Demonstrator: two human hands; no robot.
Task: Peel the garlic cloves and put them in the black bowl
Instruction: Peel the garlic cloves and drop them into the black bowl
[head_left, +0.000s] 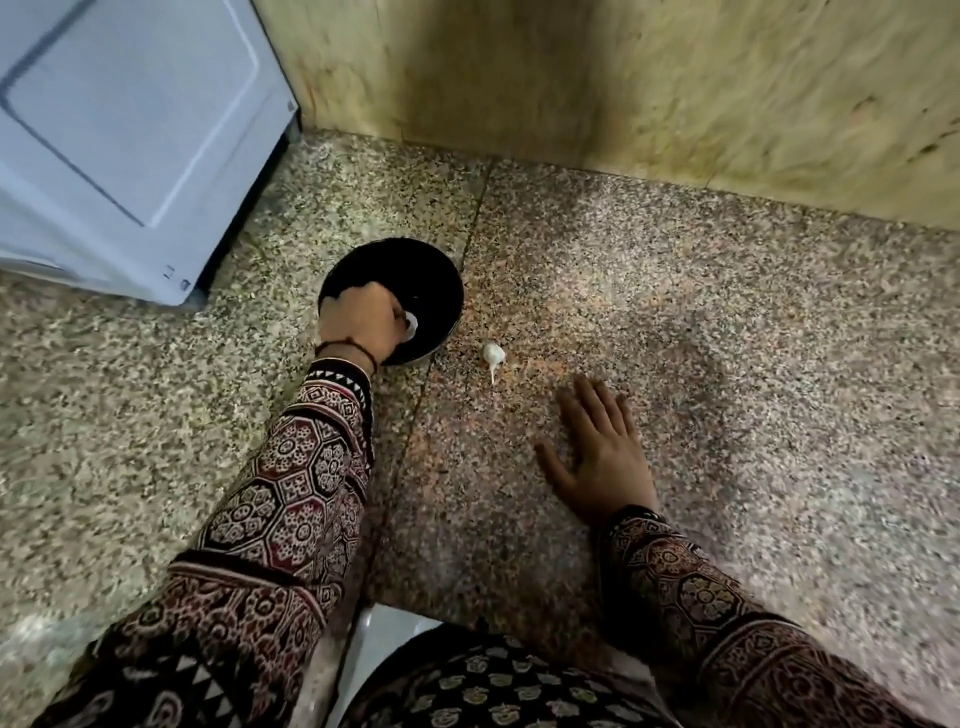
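Readable text: none.
White appliance (135, 156): 2 small dark marks near its lower right corner, too small and blurred to read as letters or numbers.
Same appliance, right edge: 1 more faint mark, also illegible.

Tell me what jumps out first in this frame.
The round black bowl sits centre-left on the speckled granite counter, with the left hand reaching into it and pinching a white garlic clove. A small white garlic piece lies on the counter just right of the bowl, and the right hand rests flat on the counter nearer the camera.
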